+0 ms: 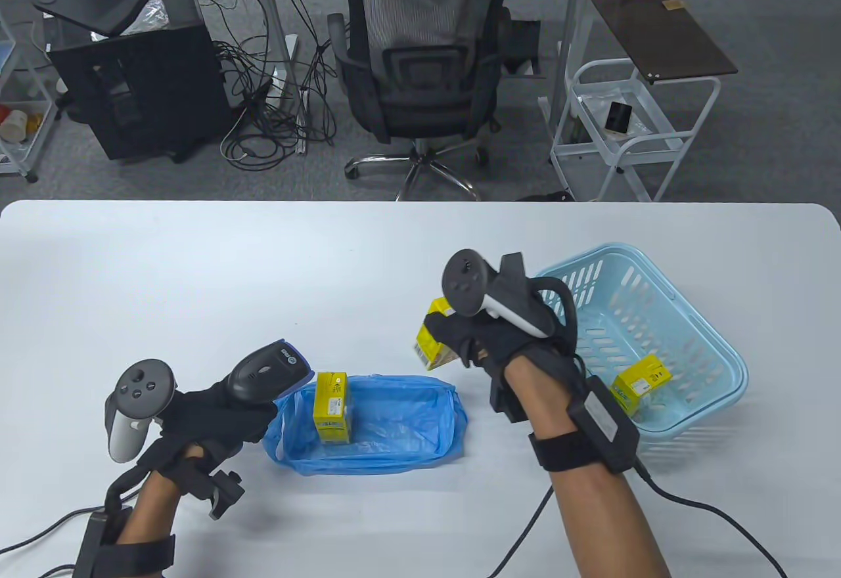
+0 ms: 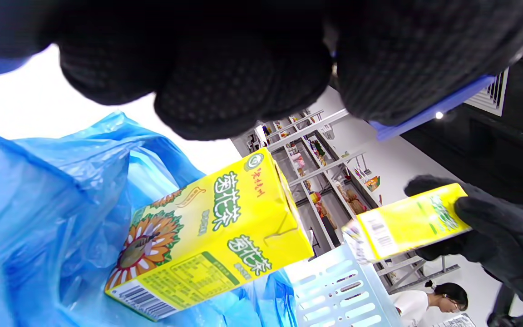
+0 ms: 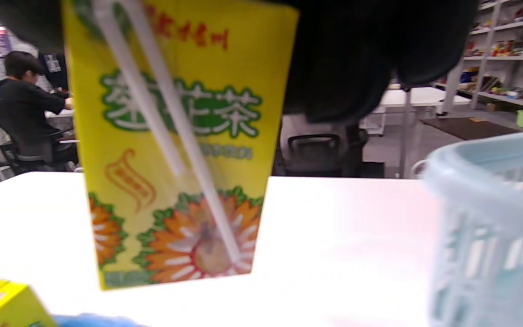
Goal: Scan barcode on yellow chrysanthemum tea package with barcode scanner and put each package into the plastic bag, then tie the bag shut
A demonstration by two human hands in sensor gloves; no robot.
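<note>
The blue plastic bag (image 1: 368, 430) lies open on the white table (image 1: 197, 276) and serves as the reference for everything else. Standing upright inside it, against its left end, is one yellow chrysanthemum tea package (image 1: 332, 406); the left wrist view shows this carton (image 2: 207, 236) with its sunflower print and a barcode at its lower end. Just left of the bag, the left hand (image 1: 197, 420) is curled round the handle of the barcode scanner (image 1: 269, 368), whose head reaches over the bag's left rim. Above the bag's right end, clear of the table, the right hand (image 1: 499, 335) grips a second tea package (image 1: 435, 335) between thumb and curled fingers; in the right wrist view that package (image 3: 175, 150) hangs upright with a straw taped across its face. Right of the bag sits the light blue basket (image 1: 690, 315), and a third tea package (image 1: 640, 382) lies inside it near its front wall.
</note>
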